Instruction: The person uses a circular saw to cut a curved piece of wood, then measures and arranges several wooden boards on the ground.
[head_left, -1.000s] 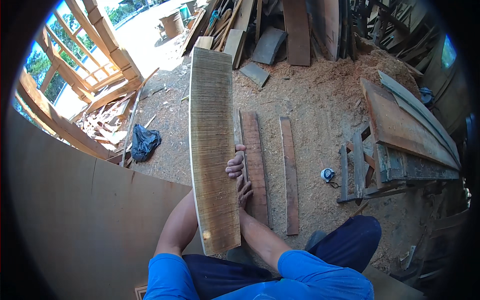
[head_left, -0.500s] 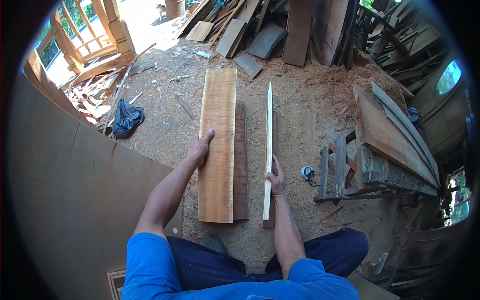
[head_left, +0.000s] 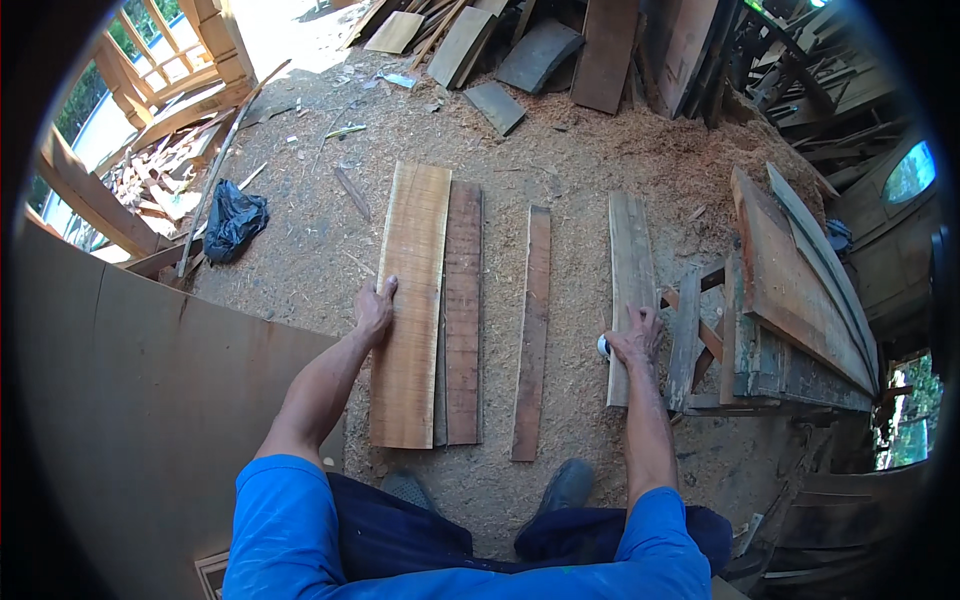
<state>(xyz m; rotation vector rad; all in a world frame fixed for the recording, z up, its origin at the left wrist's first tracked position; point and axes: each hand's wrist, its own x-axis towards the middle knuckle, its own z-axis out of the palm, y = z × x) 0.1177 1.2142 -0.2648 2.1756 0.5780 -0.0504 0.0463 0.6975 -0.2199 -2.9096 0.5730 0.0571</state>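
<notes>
My left hand point(head_left: 374, 312) grips the left edge of a wide light-brown board point(head_left: 412, 300), with the thumb on its face. That board overlaps a darker reddish-brown board point(head_left: 464, 320) lying lengthwise beside it. To the right, my right hand point(head_left: 636, 335) is on a grey weathered board point(head_left: 630, 240), its thumb at the left edge and its fingers across the face. A white tape measure point(head_left: 603, 346) shows partly at that board's left edge. Between my hands a narrow brown strip of wood point(head_left: 532, 330) lies on the ground by itself.
A large flat brown panel point(head_left: 190, 390) fills the left side. At right, thick planks point(head_left: 800, 280) rest on a wooden stand point(head_left: 685, 340). Lumber offcuts point(head_left: 540, 55) lean at the back over sawdust. A black plastic bag point(head_left: 235, 220) lies at far left.
My right hand has moved right with the pale-edged board, which now shows its grey face beside the stand. The narrow strip is uncovered. The left board has shifted slightly left and nearer.
</notes>
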